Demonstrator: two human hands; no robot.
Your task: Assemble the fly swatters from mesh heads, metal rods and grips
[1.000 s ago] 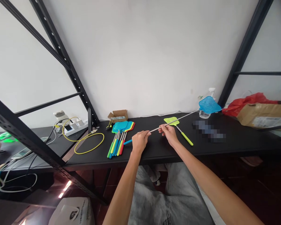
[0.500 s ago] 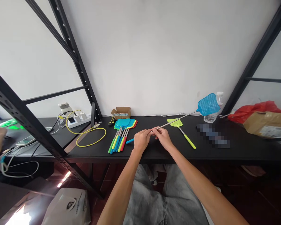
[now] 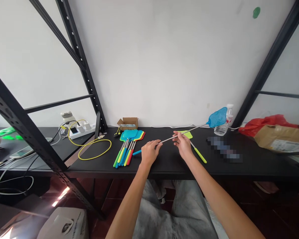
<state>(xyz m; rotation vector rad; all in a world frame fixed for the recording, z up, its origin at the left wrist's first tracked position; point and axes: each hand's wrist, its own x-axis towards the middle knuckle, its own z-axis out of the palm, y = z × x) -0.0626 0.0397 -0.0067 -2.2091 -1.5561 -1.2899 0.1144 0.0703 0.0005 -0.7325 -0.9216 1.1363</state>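
Note:
A fly swatter with a blue mesh head point(image 3: 217, 117), a long thin metal rod and a blue handle end slants up to the right above the desk. My left hand point(image 3: 149, 153) is closed around its rod near the handle. Further along the rod is my right hand point(image 3: 183, 145), its fingers curved but apart; whether they touch the rod is unclear. Behind my right hand lies a yellow-green fly swatter point(image 3: 200, 155), its head partly hidden. To the left, several shorter fly swatters point(image 3: 126, 151) lie stacked, with blue, green, yellow and red handles.
A small open cardboard box point(image 3: 128, 123) stands by the wall. Left are a yellow cable point(image 3: 94, 158) and a power strip point(image 3: 82, 130). A water bottle point(image 3: 221, 128), a blurred-out item point(image 3: 224, 150) and a larger carton point(image 3: 280, 139) sit right. Black metal posts point(image 3: 83, 63) frame the desk.
My right hand has moved right along the rod, away from my left hand, and its fingers have spread. My left hand still grips the fly swatter. The view has shifted slightly.

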